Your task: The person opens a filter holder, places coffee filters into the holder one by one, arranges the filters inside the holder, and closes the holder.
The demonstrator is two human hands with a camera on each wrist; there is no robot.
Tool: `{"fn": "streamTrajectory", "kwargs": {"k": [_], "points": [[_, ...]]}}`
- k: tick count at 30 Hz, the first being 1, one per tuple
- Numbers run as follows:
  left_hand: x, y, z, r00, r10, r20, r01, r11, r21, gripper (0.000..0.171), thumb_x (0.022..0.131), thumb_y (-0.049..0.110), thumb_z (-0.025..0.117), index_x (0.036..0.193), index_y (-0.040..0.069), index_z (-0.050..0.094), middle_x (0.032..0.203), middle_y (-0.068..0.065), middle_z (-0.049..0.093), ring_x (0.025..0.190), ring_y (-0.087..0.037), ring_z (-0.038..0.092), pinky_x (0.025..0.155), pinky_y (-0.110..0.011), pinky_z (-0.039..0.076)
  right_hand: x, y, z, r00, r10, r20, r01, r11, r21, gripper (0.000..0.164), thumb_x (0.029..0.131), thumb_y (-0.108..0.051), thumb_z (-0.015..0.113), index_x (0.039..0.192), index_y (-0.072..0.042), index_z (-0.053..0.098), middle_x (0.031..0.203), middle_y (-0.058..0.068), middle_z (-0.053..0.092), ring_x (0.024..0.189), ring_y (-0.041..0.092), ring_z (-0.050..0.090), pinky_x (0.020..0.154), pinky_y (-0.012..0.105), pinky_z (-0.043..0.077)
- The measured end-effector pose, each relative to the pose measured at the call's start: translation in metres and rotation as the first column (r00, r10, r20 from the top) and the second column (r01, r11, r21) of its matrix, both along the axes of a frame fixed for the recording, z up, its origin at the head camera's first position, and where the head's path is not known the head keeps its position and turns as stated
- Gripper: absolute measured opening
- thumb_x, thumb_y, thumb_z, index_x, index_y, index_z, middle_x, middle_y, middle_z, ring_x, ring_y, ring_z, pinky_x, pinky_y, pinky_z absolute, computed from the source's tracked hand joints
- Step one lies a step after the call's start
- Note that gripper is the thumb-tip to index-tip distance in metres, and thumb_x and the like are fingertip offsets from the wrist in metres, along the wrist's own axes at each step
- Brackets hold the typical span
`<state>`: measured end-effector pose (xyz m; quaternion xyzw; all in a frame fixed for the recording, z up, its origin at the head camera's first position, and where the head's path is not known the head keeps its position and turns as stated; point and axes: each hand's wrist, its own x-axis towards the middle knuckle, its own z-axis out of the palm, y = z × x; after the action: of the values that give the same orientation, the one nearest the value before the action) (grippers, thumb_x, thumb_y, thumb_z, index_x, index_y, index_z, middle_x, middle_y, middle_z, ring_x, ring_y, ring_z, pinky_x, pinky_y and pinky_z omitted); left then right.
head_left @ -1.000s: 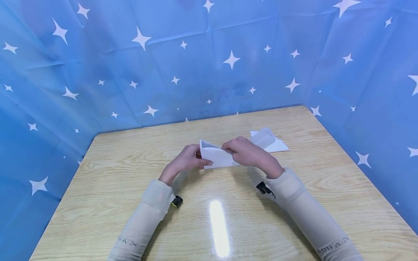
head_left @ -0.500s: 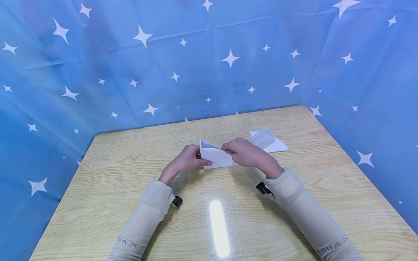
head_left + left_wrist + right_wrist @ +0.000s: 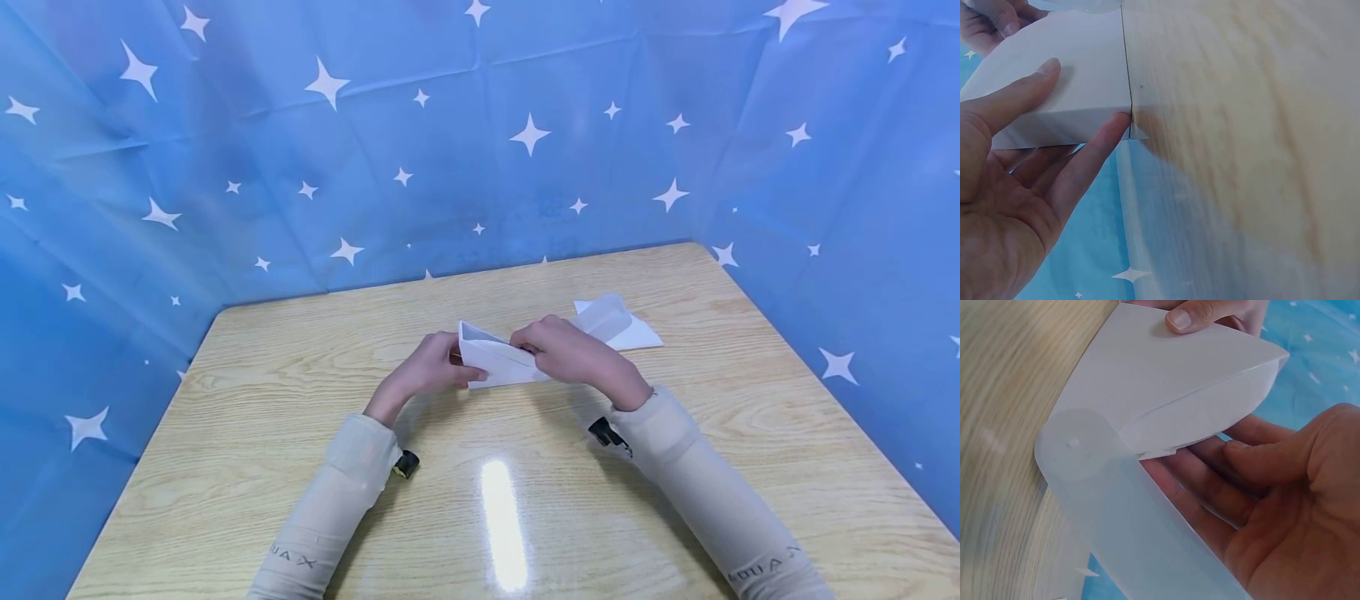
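A white paper carton (image 3: pixel 495 358) with an open slot along its top is held between both hands over the table. My left hand (image 3: pixel 435 362) grips its left end; in the left wrist view the thumb (image 3: pixel 1041 78) lies on the broad face and a finger supports the lower edge. My right hand (image 3: pixel 566 350) holds the other end. In the right wrist view, its fingers (image 3: pixel 1204 469) reach under a curved end flap (image 3: pixel 1204 409), with the thumb close beside the flap's edge. A frosted translucent strip (image 3: pixel 1129 506) with a rounded end overlaps the carton there.
Beyond the right hand, a flat white piece (image 3: pixel 637 335) lies on the wooden table (image 3: pixel 262 433), with a translucent rounded piece (image 3: pixel 606 317) over it. A blue star-patterned curtain (image 3: pixel 420 142) closes off the back and sides.
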<state>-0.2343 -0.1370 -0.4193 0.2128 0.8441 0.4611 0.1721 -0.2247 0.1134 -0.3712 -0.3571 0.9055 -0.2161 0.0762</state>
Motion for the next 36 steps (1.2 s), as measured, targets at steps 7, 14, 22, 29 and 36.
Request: {"fn": "streamTrajectory", "kwargs": {"k": [7,14,22,29,36], "points": [[-0.001,0.0,0.0,1.0,-0.001,-0.005,0.001,1.0,-0.004,0.042,0.091,0.013,0.08,0.131,0.008,0.067,0.112,-0.014,0.076,0.079,-0.029,0.074,0.071,-0.046,0.064,-0.003,0.002,0.001,1.0,-0.016,0.006,0.016,1.0,-0.018,0.04,0.094,0.014,0.045,0.101,-0.009,0.076,0.088,0.004,0.073,0.068,0.016,0.049,0.068,0.029,0.044],[-0.002,0.0,0.001,1.0,0.0,-0.006,0.0,1.0,-0.001,0.042,0.091,0.013,0.081,0.13,0.008,0.067,0.111,-0.015,0.075,0.081,-0.029,0.074,0.071,-0.046,0.064,-0.003,0.002,0.003,0.999,-0.028,0.014,0.029,0.999,-0.034,0.041,0.094,0.013,0.046,0.105,-0.01,0.077,0.093,0.003,0.076,0.071,0.015,0.053,0.069,0.03,0.047],[-0.004,-0.001,0.0,1.0,-0.014,-0.022,0.014,1.0,0.003,0.042,0.091,0.012,0.08,0.13,0.007,0.068,0.112,-0.016,0.076,0.08,-0.03,0.073,0.07,-0.046,0.064,-0.004,0.006,0.007,0.997,-0.066,0.035,0.068,0.995,-0.066,0.05,0.088,0.017,0.041,0.111,-0.009,0.077,0.102,0.004,0.078,0.092,0.019,0.071,0.083,0.039,0.06],[-0.005,-0.002,-0.001,0.999,-0.022,-0.031,0.022,1.0,0.0,0.041,0.091,0.012,0.08,0.13,0.007,0.068,0.111,-0.016,0.076,0.079,-0.029,0.073,0.069,-0.044,0.064,-0.003,0.014,0.015,0.995,-0.096,0.03,0.099,0.991,-0.088,0.056,0.086,0.018,0.031,0.117,-0.004,0.073,0.106,0.011,0.077,0.099,0.026,0.073,0.089,0.043,0.06],[-0.005,-0.002,0.0,0.999,-0.025,-0.028,0.025,1.0,-0.004,0.04,0.091,0.013,0.08,0.13,0.008,0.068,0.111,-0.014,0.076,0.082,-0.03,0.074,0.07,-0.044,0.065,-0.003,0.021,0.023,0.991,-0.134,0.0,0.133,0.986,-0.097,0.049,0.092,0.012,0.035,0.117,-0.006,0.073,0.104,0.007,0.076,0.1,0.027,0.072,0.089,0.044,0.059]]}}
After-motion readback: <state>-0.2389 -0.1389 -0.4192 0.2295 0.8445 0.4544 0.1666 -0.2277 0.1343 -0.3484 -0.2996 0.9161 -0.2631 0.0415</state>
